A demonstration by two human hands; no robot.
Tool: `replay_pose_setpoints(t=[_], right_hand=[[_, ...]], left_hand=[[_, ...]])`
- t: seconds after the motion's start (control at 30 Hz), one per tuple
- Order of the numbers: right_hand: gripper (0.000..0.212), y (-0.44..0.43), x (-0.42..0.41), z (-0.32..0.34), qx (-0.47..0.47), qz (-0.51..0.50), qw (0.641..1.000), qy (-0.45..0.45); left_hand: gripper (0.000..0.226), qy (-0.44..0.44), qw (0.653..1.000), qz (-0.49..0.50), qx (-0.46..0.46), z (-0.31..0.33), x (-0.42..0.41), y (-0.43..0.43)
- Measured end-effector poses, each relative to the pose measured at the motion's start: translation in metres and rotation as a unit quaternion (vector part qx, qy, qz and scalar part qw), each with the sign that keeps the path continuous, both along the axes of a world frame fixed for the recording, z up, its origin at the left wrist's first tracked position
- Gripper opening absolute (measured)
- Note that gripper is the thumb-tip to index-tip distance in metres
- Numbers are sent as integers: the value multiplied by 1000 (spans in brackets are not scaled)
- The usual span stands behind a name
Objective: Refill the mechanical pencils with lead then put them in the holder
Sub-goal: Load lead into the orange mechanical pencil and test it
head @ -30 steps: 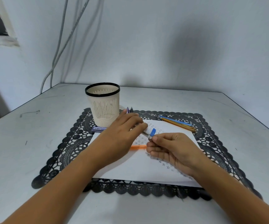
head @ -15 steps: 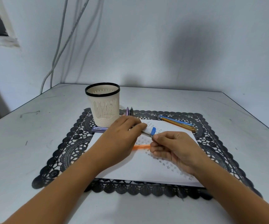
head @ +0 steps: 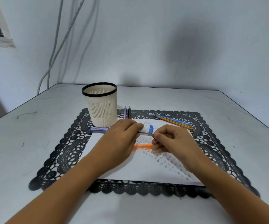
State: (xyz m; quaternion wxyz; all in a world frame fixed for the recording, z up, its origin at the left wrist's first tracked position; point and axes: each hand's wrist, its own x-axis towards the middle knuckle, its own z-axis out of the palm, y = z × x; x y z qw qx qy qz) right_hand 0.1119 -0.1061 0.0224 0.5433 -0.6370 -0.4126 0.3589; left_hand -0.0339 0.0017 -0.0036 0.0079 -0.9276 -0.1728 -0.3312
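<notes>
Orange mechanical pencil (head: 142,146) low over white paper sheet (head: 130,172), between both hands. Left hand (head: 119,139) pinching clear blue-capped lead case (head: 144,132); right hand (head: 171,141) curled at cap end, hold unclear. Cream slotted holder (head: 100,107) far left.

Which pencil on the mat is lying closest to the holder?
The purple pencil, just right of the holder. The black pencil lies beside it, farther out; the blue and yellow pencils lie at the right of the mat.
</notes>
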Motion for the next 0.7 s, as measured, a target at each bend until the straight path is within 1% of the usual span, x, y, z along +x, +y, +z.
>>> replay_pose_setpoints(t=[0.17, 0.43, 0.6, 0.7], right_hand=[[14, -2, 2, 1, 10, -19, 996, -83], [17, -3, 6, 0, 10, -39, 982, -186], [22, -4, 7, 0, 10, -45, 972, -229], [21, -3, 8, 0, 9, -46, 972, -231]], left_hand=[[35, 2, 1000, 5, -21, 0, 0, -1], [36, 14, 999, 16, -36, -2, 0, -2], [37, 17, 999, 22, -40, -1, 0, -2], [37, 17, 999, 20, -45, -2, 0, -2]])
